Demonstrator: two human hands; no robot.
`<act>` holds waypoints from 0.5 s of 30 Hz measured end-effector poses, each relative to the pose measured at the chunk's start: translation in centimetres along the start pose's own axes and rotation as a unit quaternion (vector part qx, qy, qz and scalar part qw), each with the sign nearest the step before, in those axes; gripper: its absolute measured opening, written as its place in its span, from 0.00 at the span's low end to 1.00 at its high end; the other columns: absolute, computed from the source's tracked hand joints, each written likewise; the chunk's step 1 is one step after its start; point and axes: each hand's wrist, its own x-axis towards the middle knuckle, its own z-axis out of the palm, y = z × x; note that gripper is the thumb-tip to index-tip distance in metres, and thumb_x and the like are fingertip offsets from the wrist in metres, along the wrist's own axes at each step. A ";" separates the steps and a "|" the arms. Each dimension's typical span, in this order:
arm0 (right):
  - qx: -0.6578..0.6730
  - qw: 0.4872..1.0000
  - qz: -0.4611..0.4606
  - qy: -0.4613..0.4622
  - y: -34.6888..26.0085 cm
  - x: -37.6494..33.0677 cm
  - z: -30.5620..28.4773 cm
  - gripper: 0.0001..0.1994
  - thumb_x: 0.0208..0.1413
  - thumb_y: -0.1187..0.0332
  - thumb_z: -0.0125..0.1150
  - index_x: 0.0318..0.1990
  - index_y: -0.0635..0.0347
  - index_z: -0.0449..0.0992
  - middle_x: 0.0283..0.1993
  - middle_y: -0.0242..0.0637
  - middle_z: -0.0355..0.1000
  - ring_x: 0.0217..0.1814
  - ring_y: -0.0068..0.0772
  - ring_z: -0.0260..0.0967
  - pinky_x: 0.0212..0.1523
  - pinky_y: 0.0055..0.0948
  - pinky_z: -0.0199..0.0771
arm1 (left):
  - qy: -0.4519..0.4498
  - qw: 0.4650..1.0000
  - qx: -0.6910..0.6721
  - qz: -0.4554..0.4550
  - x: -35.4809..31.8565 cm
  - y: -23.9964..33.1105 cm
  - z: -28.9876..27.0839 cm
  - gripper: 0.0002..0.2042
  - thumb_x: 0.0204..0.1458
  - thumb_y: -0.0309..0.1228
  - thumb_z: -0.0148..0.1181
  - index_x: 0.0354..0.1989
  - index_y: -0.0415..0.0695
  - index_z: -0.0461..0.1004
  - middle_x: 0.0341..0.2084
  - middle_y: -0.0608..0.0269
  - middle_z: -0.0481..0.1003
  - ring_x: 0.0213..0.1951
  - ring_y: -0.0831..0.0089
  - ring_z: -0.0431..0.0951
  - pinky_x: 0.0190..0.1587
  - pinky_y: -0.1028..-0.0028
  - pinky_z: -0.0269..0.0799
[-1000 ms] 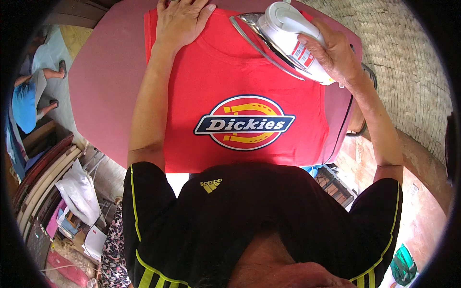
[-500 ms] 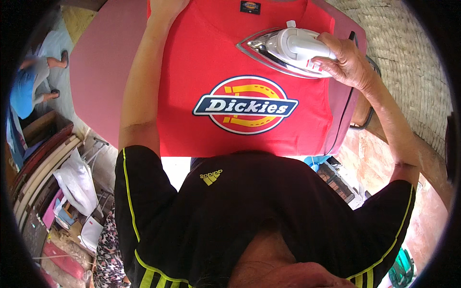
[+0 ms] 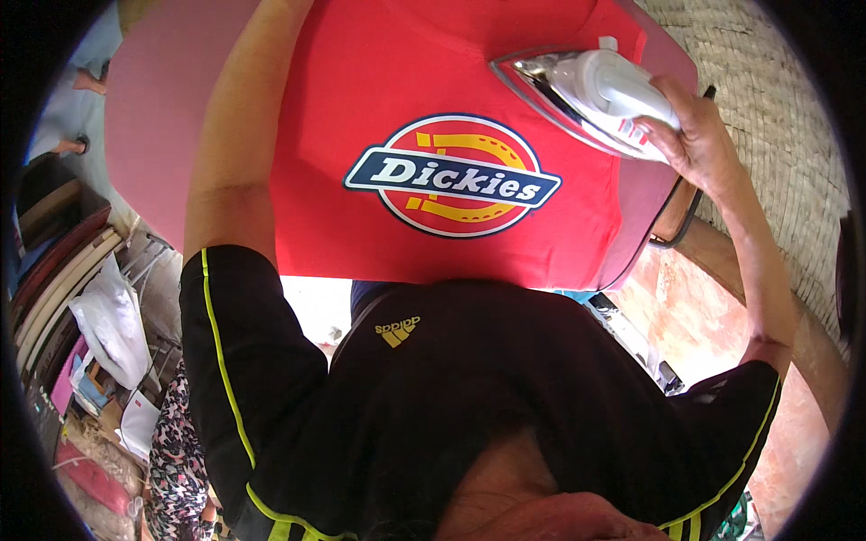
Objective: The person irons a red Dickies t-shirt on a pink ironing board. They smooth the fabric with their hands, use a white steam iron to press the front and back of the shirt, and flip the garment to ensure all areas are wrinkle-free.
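Iron [image 3: 586,95] has slid right across the red shirt [image 3: 388,81] since half a second ago, nose now nearer the right shoulder. Left hand has gone out past the top edge; some of it showed before. Right hand [image 3: 699,140] wrapped round the iron's handle, thumb on near side. Left hand: cannot tell what it grips or touches, only left forearm [image 3: 236,126] seen, along the shirt's left side. Hands well apart.

Iron is white and silver, nose toward upper left, heel past the shirt's right edge. Cannot tell if its plate presses the cloth. Red shirt lies spread on the pinkish worktop [image 3: 162,117], round printed badge [image 3: 451,176] facing up, below and left of the iron.

Left of worktop: stacked boards [image 3: 63,279], white plastic bag [image 3: 113,325] beside them, another person's foot [image 3: 72,144] farther up. Woven mat [image 3: 767,108] at right
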 end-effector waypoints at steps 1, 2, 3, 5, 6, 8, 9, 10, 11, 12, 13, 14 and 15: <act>0.025 0.999 0.040 -0.010 0.1 -0.8 0.5 0.16 0.58 0.60 0.64 0.48 0.58 0.71 0.35 0.46 0.78 0.37 0.43 0.80 0.37 0.36 0.78 | 0.012 1.000 0.001 0.003 0.0 0.1 0.1 0.19 0.59 0.48 0.55 0.27 0.44 0.74 0.24 0.49 0.77 0.31 0.49 0.79 0.33 0.54 0.75; 0.030 0.999 0.039 -0.012 0.2 -1.0 0.8 0.16 0.58 0.60 0.65 0.47 0.58 0.71 0.34 0.45 0.78 0.36 0.43 0.80 0.36 0.35 0.78 | 0.023 1.000 0.003 0.006 0.1 0.3 0.0 0.19 0.59 0.48 0.55 0.27 0.44 0.74 0.23 0.50 0.77 0.31 0.49 0.79 0.33 0.54 0.75; 0.035 0.999 0.037 -0.014 0.1 -0.9 1.3 0.15 0.58 0.60 0.65 0.46 0.58 0.71 0.33 0.45 0.78 0.35 0.43 0.81 0.35 0.35 0.78 | -0.007 1.000 -0.006 -0.010 0.1 0.4 -0.2 0.19 0.58 0.48 0.56 0.27 0.44 0.74 0.24 0.50 0.77 0.31 0.49 0.79 0.33 0.54 0.74; 0.054 0.998 0.010 -0.007 -1.1 0.1 1.8 0.15 0.58 0.60 0.65 0.45 0.59 0.70 0.31 0.44 0.78 0.32 0.41 0.80 0.33 0.33 0.77 | -0.026 0.999 -0.017 -0.015 0.3 0.8 -0.4 0.19 0.58 0.49 0.56 0.27 0.44 0.74 0.24 0.50 0.78 0.32 0.49 0.79 0.33 0.54 0.74; 0.055 0.998 -0.009 0.004 -1.5 0.7 2.1 0.15 0.58 0.60 0.65 0.45 0.59 0.70 0.31 0.44 0.78 0.32 0.41 0.80 0.32 0.32 0.77 | -0.036 0.999 -0.020 -0.018 0.3 0.9 -0.4 0.19 0.58 0.49 0.56 0.27 0.44 0.74 0.25 0.50 0.78 0.32 0.49 0.79 0.34 0.54 0.73; 0.057 0.997 -0.048 0.029 -2.0 1.5 2.3 0.15 0.59 0.60 0.65 0.45 0.59 0.71 0.30 0.44 0.78 0.32 0.39 0.80 0.32 0.31 0.76 | -0.054 0.998 -0.019 -0.024 0.4 0.8 -0.6 0.20 0.58 0.50 0.56 0.27 0.44 0.74 0.25 0.49 0.78 0.32 0.49 0.79 0.34 0.54 0.73; 0.079 0.997 0.015 -0.012 -1.8 1.2 1.9 0.15 0.60 0.60 0.64 0.46 0.60 0.72 0.31 0.44 0.77 0.30 0.38 0.79 0.32 0.30 0.75 | -0.063 0.997 -0.019 -0.027 0.4 0.8 -0.7 0.20 0.57 0.50 0.56 0.27 0.44 0.74 0.25 0.49 0.78 0.32 0.49 0.79 0.34 0.54 0.73; 0.097 0.995 0.023 0.001 -1.7 0.9 1.7 0.15 0.60 0.60 0.64 0.46 0.60 0.72 0.31 0.45 0.77 0.30 0.38 0.78 0.32 0.30 0.75 | -0.061 0.998 -0.019 -0.029 0.4 0.7 -0.8 0.21 0.57 0.50 0.56 0.27 0.44 0.74 0.25 0.49 0.78 0.32 0.49 0.79 0.34 0.54 0.73; 0.115 0.993 0.031 0.014 -1.7 0.4 1.5 0.15 0.60 0.60 0.64 0.46 0.60 0.72 0.31 0.45 0.77 0.30 0.38 0.78 0.32 0.31 0.75 | -0.058 0.998 -0.019 -0.031 0.3 0.7 -1.0 0.21 0.57 0.51 0.57 0.26 0.44 0.74 0.25 0.49 0.78 0.32 0.49 0.79 0.34 0.54 0.72; 0.133 0.990 0.039 0.028 -1.7 0.0 1.4 0.15 0.61 0.59 0.63 0.46 0.60 0.72 0.31 0.45 0.77 0.30 0.38 0.78 0.32 0.31 0.74 | -0.056 0.998 -0.019 -0.033 0.2 0.6 -1.2 0.21 0.57 0.51 0.57 0.26 0.43 0.74 0.25 0.49 0.77 0.32 0.49 0.79 0.34 0.54 0.72; 0.139 0.985 0.091 0.037 -1.9 -0.7 1.6 0.16 0.61 0.56 0.62 0.47 0.60 0.73 0.31 0.46 0.76 0.31 0.39 0.77 0.32 0.33 0.73 | -0.046 0.998 -0.023 -0.024 0.2 0.5 -1.0 0.21 0.57 0.52 0.57 0.26 0.44 0.74 0.25 0.49 0.77 0.32 0.49 0.79 0.33 0.55 0.72; 0.121 0.989 0.079 0.043 -2.1 -0.9 1.8 0.17 0.61 0.56 0.62 0.47 0.60 0.72 0.31 0.47 0.76 0.31 0.41 0.77 0.33 0.34 0.73 | -0.037 0.999 -0.026 -0.016 0.1 0.3 -0.7 0.22 0.57 0.52 0.57 0.26 0.44 0.74 0.24 0.50 0.77 0.32 0.49 0.78 0.33 0.55 0.72; 0.103 0.991 0.067 0.049 -2.4 -0.8 2.0 0.17 0.61 0.55 0.62 0.47 0.59 0.72 0.30 0.47 0.76 0.32 0.42 0.77 0.33 0.35 0.73 | -0.028 0.999 -0.029 -0.008 0.1 0.2 -0.6 0.22 0.57 0.52 0.57 0.26 0.44 0.74 0.24 0.50 0.77 0.32 0.50 0.78 0.33 0.55 0.72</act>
